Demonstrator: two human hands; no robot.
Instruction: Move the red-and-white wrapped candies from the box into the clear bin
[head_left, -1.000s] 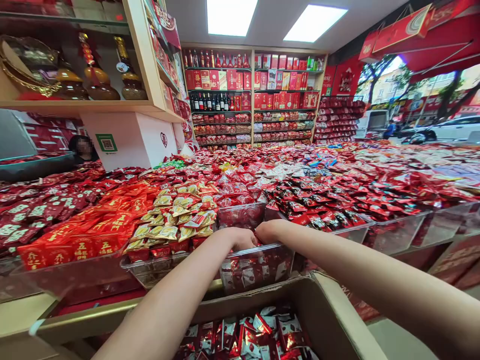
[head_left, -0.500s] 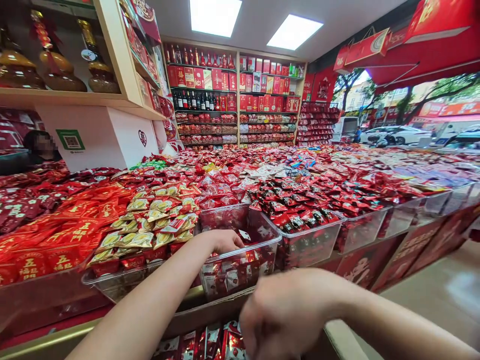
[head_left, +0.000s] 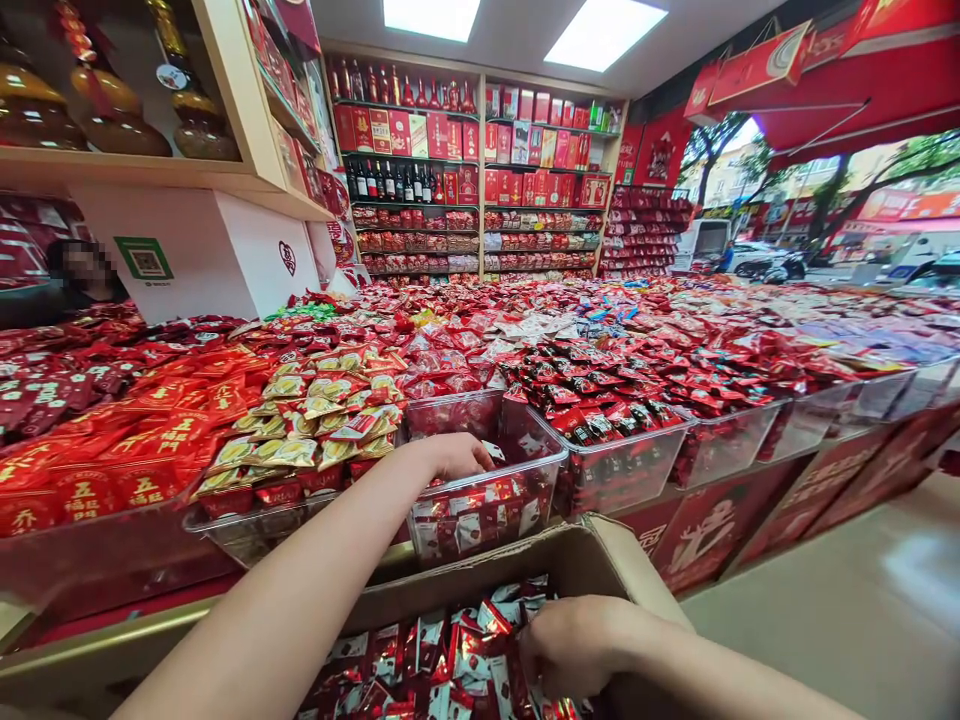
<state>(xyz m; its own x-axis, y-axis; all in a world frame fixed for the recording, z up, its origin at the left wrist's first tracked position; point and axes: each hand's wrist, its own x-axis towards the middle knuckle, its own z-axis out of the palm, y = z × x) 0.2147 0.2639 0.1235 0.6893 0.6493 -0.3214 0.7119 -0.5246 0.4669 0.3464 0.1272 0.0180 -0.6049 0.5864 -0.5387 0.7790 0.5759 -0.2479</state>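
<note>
My left hand [head_left: 459, 456] reaches into a clear plastic bin [head_left: 561, 457] with a low layer of small red-and-white wrapped packets [head_left: 469, 527]. Its fingers are bent downward beside a white-marked packet, and their tips are hidden. Below, in front of the bin, stands an open cardboard box [head_left: 616, 560] holding many loose red-and-white packets [head_left: 427, 645] of the same look. Inside its right part is my right hand [head_left: 574, 642], fingers curled down among the packets. What its fingertips grip is hidden.
Gold-and-red packets [head_left: 330, 405] heap up left of the bin, with red pouches [head_left: 135, 455] farther left. On the right sits a bin of black-and-red packets [head_left: 600, 395]. A person [head_left: 84, 272] is at far left. Shelves [head_left: 480, 165] of bottles and boxes line the back.
My right hand has dropped from above the box's edge down into the packets, uncovering the box's right corner. My left hand stays in the bin. The view has shifted slightly.
</note>
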